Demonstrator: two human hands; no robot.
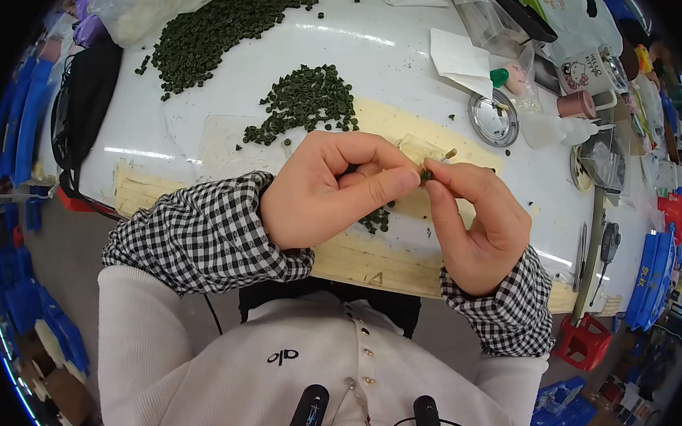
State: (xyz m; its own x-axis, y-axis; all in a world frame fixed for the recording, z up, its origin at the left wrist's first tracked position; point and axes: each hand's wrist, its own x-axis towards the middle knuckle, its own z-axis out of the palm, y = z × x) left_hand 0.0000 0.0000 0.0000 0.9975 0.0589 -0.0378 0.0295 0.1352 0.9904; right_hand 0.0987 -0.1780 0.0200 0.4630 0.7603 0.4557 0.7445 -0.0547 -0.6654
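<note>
Left hand: (331, 189) curled into a loose fist over the table edge, thumb pressed flat along the forefinger, tip meeting the right hand at the small dark green piece (426, 174).
Right hand: (477, 221) fingers bunched, thumb and forefinger pinched on that same green piece — held jointly, just above the table.
Green piece: tiny, bead-like, at the meeting point of both hands' fingertips; just behind it a small clear plastic part (421, 149) with a short tan stick poking out, whether gripped or only lying behind cannot be told.
Doing it well: best kept low over the board, pinch light and steady, piece turned by the fingertips rather than the wrists; a slip would likely drop it among the loose bits below.
Below the hands: a few more green pieces (376, 219) scattered on the pale wooden board (369, 261).
Supply: small heap of green pellets (307, 102) just beyond the left hand, a far larger heap (227, 26) towards the table's back left.
Table: (166, 136) white, glossy.
Right-side clutter: round metal lid (493, 118), clear bags (485, 19), folded white paper (460, 60), pink tape roll (576, 105), white mug (592, 72) — near, but not touching the hands.
In the way: nothing between the hands and the small heap; checked sleeves (207, 236) lie close to the board's loose pieces and could sweep them off.
</note>
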